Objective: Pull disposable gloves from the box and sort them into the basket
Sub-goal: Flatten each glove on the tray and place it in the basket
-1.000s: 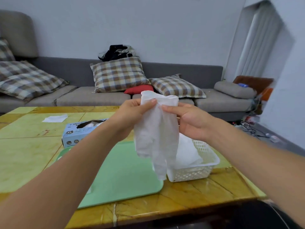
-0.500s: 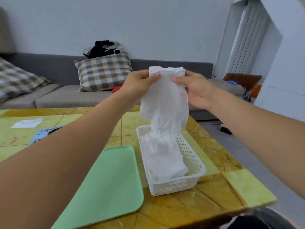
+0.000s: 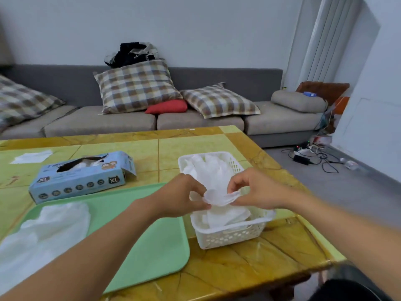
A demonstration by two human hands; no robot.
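Observation:
A white plastic basket (image 3: 230, 237) stands on the yellow table, holding several white disposable gloves. My left hand (image 3: 182, 195) and my right hand (image 3: 258, 190) hover just over its near half, each pinching one side of the cuff of a white glove (image 3: 219, 197) whose body lies down in the basket. The light blue glove box (image 3: 80, 178), marked XL, lies to the left beyond the tray, with its top slot torn open. More white gloves (image 3: 43, 233) sit piled on the green tray (image 3: 152, 246) at the left.
A white sheet (image 3: 32, 156) lies at the far left of the table (image 3: 271, 257). A grey sofa (image 3: 195, 122) with checked cushions runs behind the table. Cables and a power strip (image 3: 308, 153) lie on the floor at the right.
Both hands have come down from chest height to the basket, lowering the glove so that it lies inside. The camera now looks lower, showing the box and tray.

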